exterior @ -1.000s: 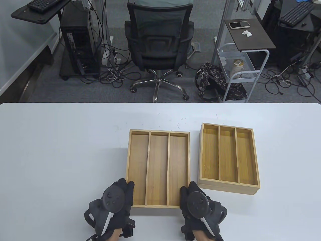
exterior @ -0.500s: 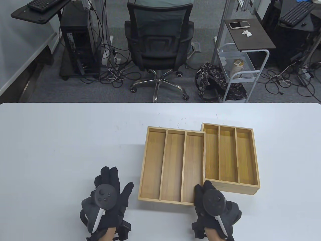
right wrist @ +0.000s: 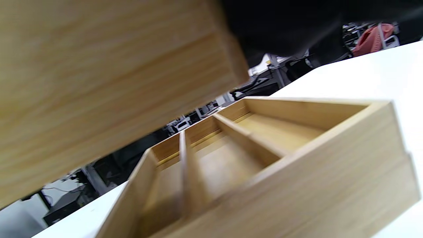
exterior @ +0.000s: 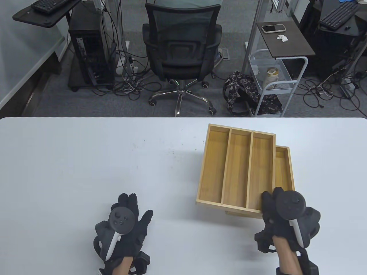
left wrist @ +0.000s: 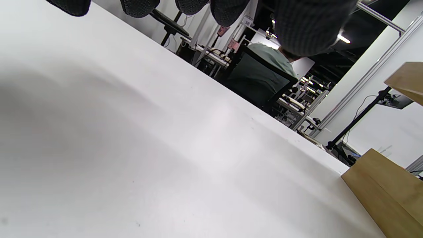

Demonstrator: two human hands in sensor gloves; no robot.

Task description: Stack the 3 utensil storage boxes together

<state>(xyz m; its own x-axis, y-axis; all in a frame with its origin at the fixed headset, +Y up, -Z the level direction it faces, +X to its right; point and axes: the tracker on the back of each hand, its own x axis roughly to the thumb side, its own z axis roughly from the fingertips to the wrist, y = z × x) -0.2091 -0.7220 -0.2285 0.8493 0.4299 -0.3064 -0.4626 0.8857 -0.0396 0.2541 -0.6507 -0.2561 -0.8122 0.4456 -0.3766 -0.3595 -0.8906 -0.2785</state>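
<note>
My right hand [exterior: 270, 200] grips the near right corner of a three-compartment wooden box [exterior: 235, 166] and holds it in the air, slightly tilted, over a stack of two like boxes [exterior: 283, 169] at the table's right. The held box covers most of the stack; only the stack's right compartment shows. In the right wrist view the held box's underside [right wrist: 99, 82] hangs above the stack's top box [right wrist: 264, 155], apart from it. My left hand [exterior: 134, 206] is open and holds nothing, fingers spread over the table at the near left; its fingertips [left wrist: 138, 5] show in the left wrist view.
The white table [exterior: 86, 160] stretches left of the boxes. Beyond its far edge stand an office chair [exterior: 182, 51], a computer tower [exterior: 91, 54] and a white cart [exterior: 275, 77]. The stack's corner [left wrist: 386, 188] shows at the right in the left wrist view.
My left hand let go of the box and stayed near the table's front. My right hand alone lifted the box and carried it right and away, over the stack.
</note>
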